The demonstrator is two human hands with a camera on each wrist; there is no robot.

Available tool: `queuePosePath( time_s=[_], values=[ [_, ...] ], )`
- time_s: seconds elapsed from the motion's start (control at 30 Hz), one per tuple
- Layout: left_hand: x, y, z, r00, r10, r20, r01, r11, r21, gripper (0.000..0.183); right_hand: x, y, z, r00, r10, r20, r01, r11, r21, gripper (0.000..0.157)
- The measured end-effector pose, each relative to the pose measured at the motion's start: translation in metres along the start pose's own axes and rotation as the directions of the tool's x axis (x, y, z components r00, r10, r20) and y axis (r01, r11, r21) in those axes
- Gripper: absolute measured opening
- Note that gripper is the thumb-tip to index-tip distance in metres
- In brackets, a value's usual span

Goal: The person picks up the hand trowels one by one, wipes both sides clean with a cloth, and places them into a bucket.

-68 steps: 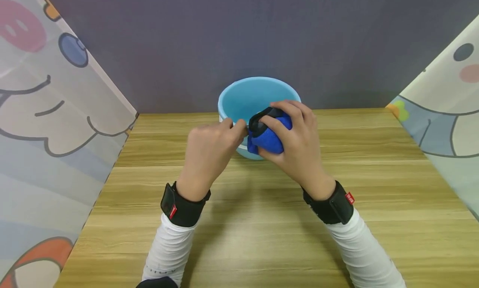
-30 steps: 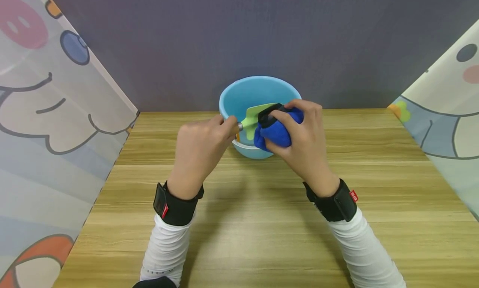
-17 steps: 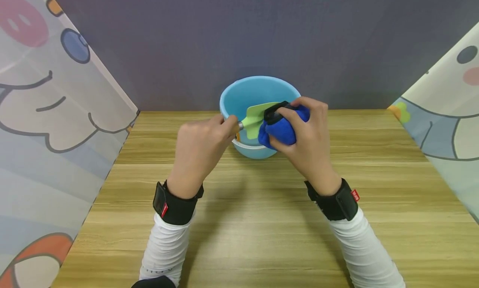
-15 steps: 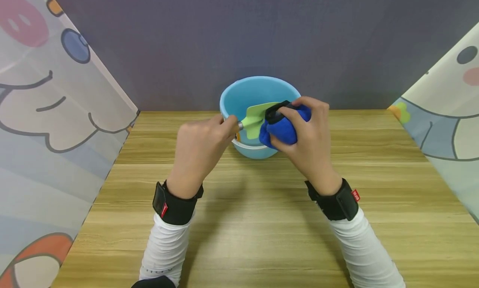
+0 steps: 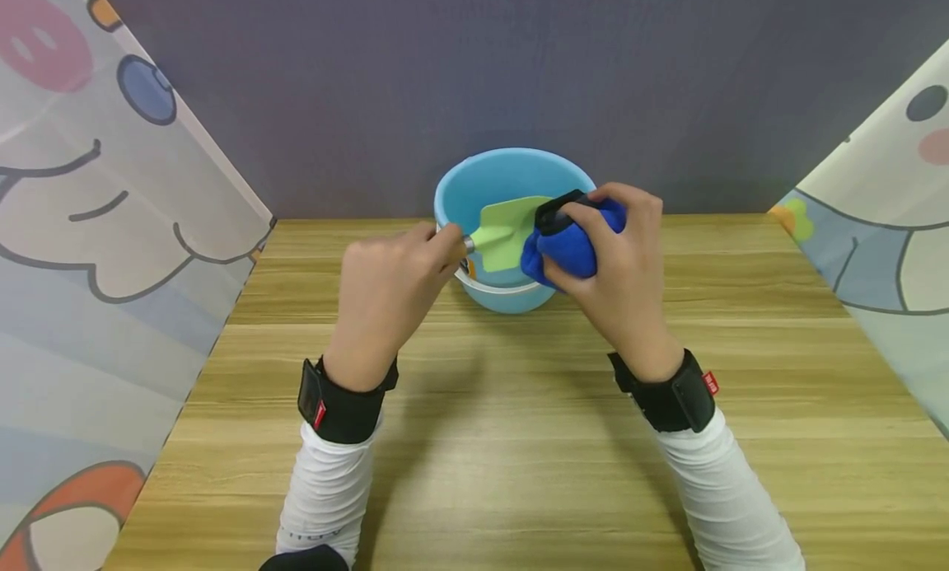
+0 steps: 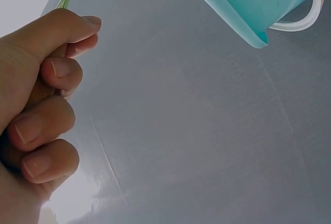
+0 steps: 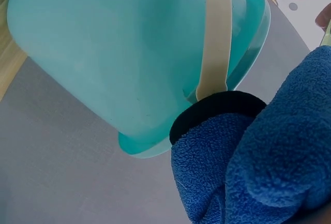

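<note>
My left hand (image 5: 393, 287) grips the handle of a small light green shovel (image 5: 498, 240); a silver collar joins handle and blade. In the left wrist view its fingers curl round the mostly hidden handle. My right hand (image 5: 623, 262) holds a bunched blue terry cloth (image 5: 571, 254) with black edging against the blade's right end, covering it. Both hands are above the front of a light blue bucket (image 5: 511, 155), and the blade hangs over its opening. The right wrist view shows the cloth (image 7: 284, 146) thick and folded, close to the bucket's pale handle (image 7: 216, 38).
The bucket stands at the back of a wooden table (image 5: 497, 472), near a dark grey upright panel (image 5: 474, 68). Cartoon-printed sheets (image 5: 111, 365) flank the table on both sides. A small orange patch (image 5: 471, 268) shows at the bucket's left front.
The right hand has drawn the cloth rightward along the shovel, uncovering most of the green blade. The left hand has shifted slightly left, still gripping the handle. The bucket stays put.
</note>
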State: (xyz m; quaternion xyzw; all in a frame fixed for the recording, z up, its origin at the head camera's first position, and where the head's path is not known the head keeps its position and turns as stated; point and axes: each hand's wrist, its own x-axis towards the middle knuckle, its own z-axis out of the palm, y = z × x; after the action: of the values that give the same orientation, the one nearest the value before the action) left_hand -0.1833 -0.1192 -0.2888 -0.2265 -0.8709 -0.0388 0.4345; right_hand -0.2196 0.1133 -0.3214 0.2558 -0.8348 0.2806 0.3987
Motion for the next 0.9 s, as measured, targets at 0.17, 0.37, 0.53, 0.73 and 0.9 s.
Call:
queuePosePath(
  time_s=[0.17, 0.37, 0.53, 0.73, 0.9],
  values=[
    [0.0000, -0.0008, -0.0004, 1.000, -0.016, 0.004, 0.016, 1.000, -0.009, 0.034, 0.0003, 0.0016, -0.0005, 1.000, 0.006, 0.006, -0.006, 1.000, -0.003, 0.045],
    [-0.0004, -0.0018, -0.0002, 0.999, -0.041, 0.029, 0.041, 0.999, -0.008, 0.035, 0.0007, 0.0024, -0.0021, 1.000, 0.007, 0.011, -0.007, 1.000, -0.005, 0.045],
    [0.0002, -0.0031, -0.0008, 0.997, -0.058, 0.042, 0.058, 0.998, -0.011, 0.035, 0.0017, 0.0028, -0.0052, 1.000, 0.013, -0.006, -0.013, 1.000, -0.004, 0.045],
    [0.0004, -0.0041, -0.0022, 0.996, -0.062, 0.060, 0.063, 0.998, -0.014, 0.033, 0.0021, 0.0024, -0.0072, 1.000, 0.018, -0.009, -0.018, 1.000, 0.002, 0.045],
    [-0.0008, -0.0055, -0.0023, 0.996, -0.069, 0.059, 0.070, 0.998, -0.011, 0.031, 0.0026, 0.0022, -0.0066, 1.000, 0.015, -0.014, -0.015, 1.000, 0.012, 0.045]
  ],
)
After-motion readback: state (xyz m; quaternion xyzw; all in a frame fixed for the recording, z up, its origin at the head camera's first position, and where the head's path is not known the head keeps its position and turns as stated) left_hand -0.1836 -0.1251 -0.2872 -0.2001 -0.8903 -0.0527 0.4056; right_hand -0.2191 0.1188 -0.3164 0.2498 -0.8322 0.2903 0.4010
